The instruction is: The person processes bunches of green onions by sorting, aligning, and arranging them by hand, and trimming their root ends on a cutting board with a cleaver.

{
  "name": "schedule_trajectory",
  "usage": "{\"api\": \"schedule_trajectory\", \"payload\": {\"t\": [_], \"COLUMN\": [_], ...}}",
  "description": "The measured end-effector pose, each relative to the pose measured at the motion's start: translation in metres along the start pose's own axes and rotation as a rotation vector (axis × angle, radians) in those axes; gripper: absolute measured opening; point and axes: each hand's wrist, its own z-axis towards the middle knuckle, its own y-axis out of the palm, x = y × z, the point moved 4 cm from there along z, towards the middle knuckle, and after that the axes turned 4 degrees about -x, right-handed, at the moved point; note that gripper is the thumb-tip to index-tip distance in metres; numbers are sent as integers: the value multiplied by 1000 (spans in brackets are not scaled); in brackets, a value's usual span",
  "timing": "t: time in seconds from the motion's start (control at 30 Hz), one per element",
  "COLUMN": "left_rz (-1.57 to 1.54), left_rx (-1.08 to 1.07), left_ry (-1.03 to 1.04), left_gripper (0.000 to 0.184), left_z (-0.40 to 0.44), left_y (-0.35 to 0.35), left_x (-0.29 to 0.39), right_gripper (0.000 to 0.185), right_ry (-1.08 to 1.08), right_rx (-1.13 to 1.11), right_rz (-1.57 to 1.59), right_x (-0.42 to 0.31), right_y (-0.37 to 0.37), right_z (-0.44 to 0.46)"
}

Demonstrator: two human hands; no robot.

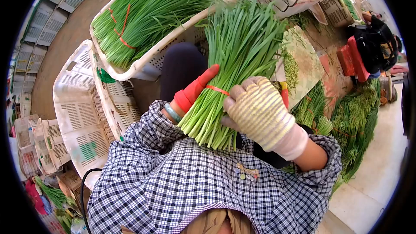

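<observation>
A large bundle of green leafy stalks (242,39) lies across my lap, its cut pale ends toward me and its leaves pointing away. An orange-red band (217,90) goes round it near the lower part. My left hand (195,90), in a red glove, holds the bundle from the left, thumb on top and the other fingers hidden beneath. My right hand (258,110), in a striped grey-and-yellow glove, is closed at the band on the bundle's right side, with curled fingers against the stalks.
A white crate (167,42) with more banded stalks stands ahead left. Beside it is another white crate (78,104). At right are a board (310,67) with green scraps, bundles on the floor (353,125) and a red stool (353,58). Stacked crates (54,15) line the far left.
</observation>
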Motion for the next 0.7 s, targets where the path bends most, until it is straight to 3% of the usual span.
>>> {"api": "schedule_trajectory", "payload": {"t": [0.03,0.07,0.17,0.27,0.37,0.4,0.43,0.47,0.53,0.6,0.67,0.7], "left_rz": [19,18,365,140,79,389,544,701,96,136,66,2], "left_rx": [167,167,461,332,349,580,685,806,544,557,286,116], "left_ry": [54,57,166,90,125,219,272,310,132,106,89,91], "left_gripper": [56,56,65,64,63,62,62,62,61,60,53,59], "left_z": [-1,1,-3,-4,4,4,0,-5,-6,-10,-18,-24], "left_y": [0,2,-10,-14,7,26,25,24,-4,-11,-24,-30], "left_x": [1,0,8,4,-8,-15,-13,-10,-12,-14,-18,-20], "right_gripper": [34,34,36,30,15,15,15,17,18,20,21,19], "right_ry": [0,50,90,69,-59,-62,-95,-144,-194,-302,-345,-285], "right_rx": [-2,-33,-54,-69,-44,-45,33,-44,-122,-43,-27,-55], "right_rz": [1,81,132,111,-7,-7,66,45,29,9,3,90], "right_x": [0,3,4,1,-7,-7,-10,-11,-13,-15,-14,-10], "right_y": [3,6,15,17,14,20,18,15,14,11,2,1], "right_z": [0,1,2,2,1,-1,3,2,1,-3,-5,-6]}}
